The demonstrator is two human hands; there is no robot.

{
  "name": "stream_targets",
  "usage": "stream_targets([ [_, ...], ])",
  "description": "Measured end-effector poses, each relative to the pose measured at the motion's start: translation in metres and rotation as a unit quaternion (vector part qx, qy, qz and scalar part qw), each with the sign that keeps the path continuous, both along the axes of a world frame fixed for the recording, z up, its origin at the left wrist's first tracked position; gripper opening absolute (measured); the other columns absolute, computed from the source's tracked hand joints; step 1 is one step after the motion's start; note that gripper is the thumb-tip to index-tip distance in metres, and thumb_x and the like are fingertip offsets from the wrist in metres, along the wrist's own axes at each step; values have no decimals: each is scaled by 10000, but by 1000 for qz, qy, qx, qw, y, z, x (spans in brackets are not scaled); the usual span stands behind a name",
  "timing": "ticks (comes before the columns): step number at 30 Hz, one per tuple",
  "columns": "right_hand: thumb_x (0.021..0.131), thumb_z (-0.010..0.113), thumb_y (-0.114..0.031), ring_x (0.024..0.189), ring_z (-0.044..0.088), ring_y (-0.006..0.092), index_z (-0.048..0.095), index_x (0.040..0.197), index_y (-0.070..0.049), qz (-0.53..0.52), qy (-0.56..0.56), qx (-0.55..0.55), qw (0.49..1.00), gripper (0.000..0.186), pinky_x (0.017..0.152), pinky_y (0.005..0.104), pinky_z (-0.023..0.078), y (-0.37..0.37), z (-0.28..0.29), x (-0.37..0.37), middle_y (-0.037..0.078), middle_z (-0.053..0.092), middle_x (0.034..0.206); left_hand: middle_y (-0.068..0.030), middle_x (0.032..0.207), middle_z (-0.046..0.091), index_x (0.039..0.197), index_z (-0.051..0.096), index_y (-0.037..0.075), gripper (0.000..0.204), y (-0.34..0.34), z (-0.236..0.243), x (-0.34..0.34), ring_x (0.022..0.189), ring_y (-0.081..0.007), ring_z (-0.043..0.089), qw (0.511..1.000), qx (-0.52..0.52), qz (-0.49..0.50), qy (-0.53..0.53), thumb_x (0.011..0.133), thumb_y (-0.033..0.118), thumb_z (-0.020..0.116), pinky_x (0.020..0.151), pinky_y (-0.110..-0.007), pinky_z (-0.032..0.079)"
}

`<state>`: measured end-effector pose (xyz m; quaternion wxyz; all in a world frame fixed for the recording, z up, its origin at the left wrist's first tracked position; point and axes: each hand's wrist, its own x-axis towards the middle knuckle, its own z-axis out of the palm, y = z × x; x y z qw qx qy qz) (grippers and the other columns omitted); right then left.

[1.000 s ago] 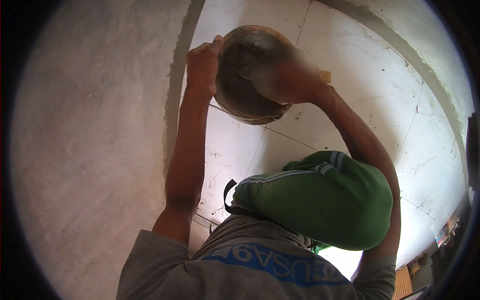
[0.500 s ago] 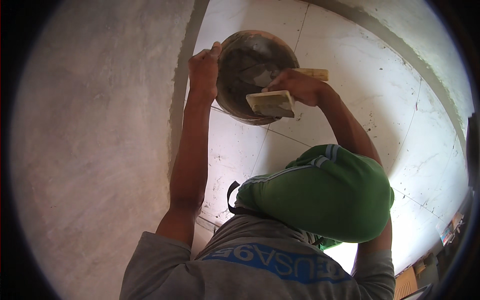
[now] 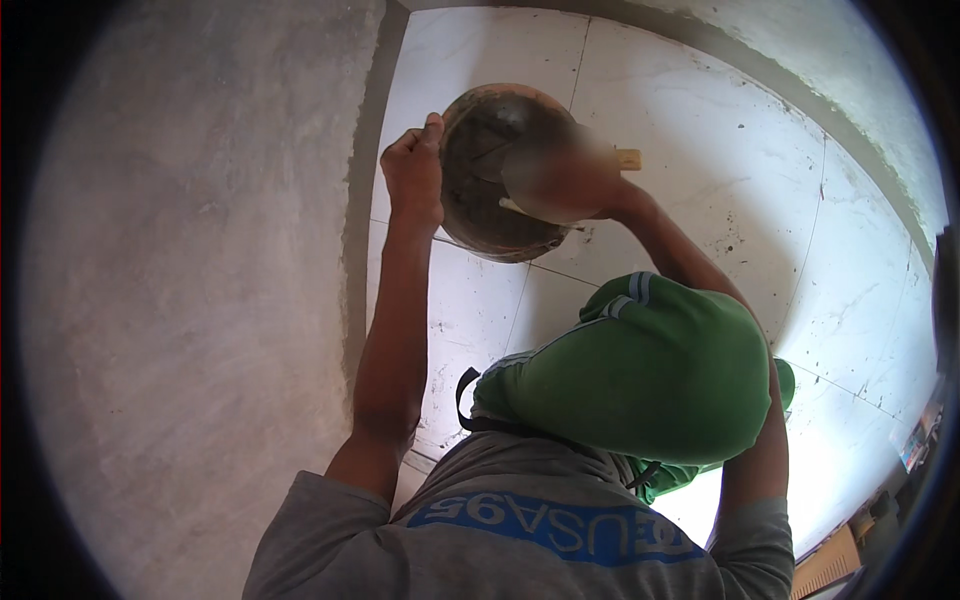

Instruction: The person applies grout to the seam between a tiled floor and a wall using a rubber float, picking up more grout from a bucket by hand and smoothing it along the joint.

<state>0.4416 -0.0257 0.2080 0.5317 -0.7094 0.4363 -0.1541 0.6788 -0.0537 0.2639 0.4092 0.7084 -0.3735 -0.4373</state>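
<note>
My left hand (image 3: pixel 412 172) is closed on the left rim of a round, mud-caked basin (image 3: pixel 530 252) holding dark grey wet mortar. Over the right half of the basin, my right hand (image 3: pixel 562 182) is smeared by motion, its fingers unclear. A pale wooden handle (image 3: pixel 628 159) sticks out to the right of that hand, and the light edge of a flat tool (image 3: pixel 512 206) shows below it; how they are gripped cannot be made out.
A grey plastered wall (image 3: pixel 200 250) fills the left, and another curves along the upper right. The basin stands on pale, spattered floor tiles (image 3: pixel 730 140). My bent green-clad knee (image 3: pixel 670 370) is below the hands. Small items and a brown slatted object (image 3: pixel 830 555) lie at lower right.
The basin and my left hand sit lower in the picture than a second ago. The square face of a tool, clear half a second ago by my right hand, is now mostly blurred.
</note>
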Motion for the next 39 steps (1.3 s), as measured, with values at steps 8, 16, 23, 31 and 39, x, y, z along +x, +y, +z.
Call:
stream_targets([
  [8, 930, 785, -293, 715, 710, 280, 776, 952, 109, -57, 9, 17, 998, 403, 732, 424, 584, -3, -56, 49, 215, 753, 791, 78, 710, 475, 736, 649, 71, 434, 17, 0, -6, 683, -65, 376, 1000, -7, 0, -10, 1081, 320, 737, 634, -303, 336],
  [16, 1021, 731, -269, 873, 747, 154, 813, 1112, 53, -12, -192, 221, 956, 345, 795, 321, 593, 3, -60, 9, 78, 801, 947, 46, 813, 637, 887, 780, 42, 349, 15, -5, -8, 774, -102, 559, 1000, 1, 1, -19, 1074, 334, 741, 741, -305, 478],
  [23, 1095, 649, -267, 1006, 754, 151, 743, 1319, 59, -143, -552, 290, 768, 407, 912, 288, 598, 51, -20, -82, 107, 802, 1181, -120, 1259, 776, 1366, 732, -22, 348, 9, -43, 112, 1115, -225, 748, 949, -91, -179, -243, 1114, 200, 640, 1029, -386, 604],
  [31, 997, 781, -359, 1157, 721, 169, 568, 1526, 62, -390, -589, 153, 691, 709, 1007, 335, 583, 157, -38, -207, 106, 738, 1338, -199, 1449, 679, 1461, 598, -90, 422, 68, -108, 163, 1285, -323, 676, 967, 72, 93, 226, 1139, 167, 507, 1158, -469, 527],
  [39, 1030, 730, -269, 1157, 686, 199, 543, 1554, 36, -599, -536, -9, 595, 635, 1033, 397, 558, 146, -43, -291, 105, 703, 1329, -167, 1157, 757, 1098, 765, -28, 201, 13, 51, -16, 1105, -273, 720, 956, -212, -56, -194, 1007, 58, 608, 967, -421, 576],
])
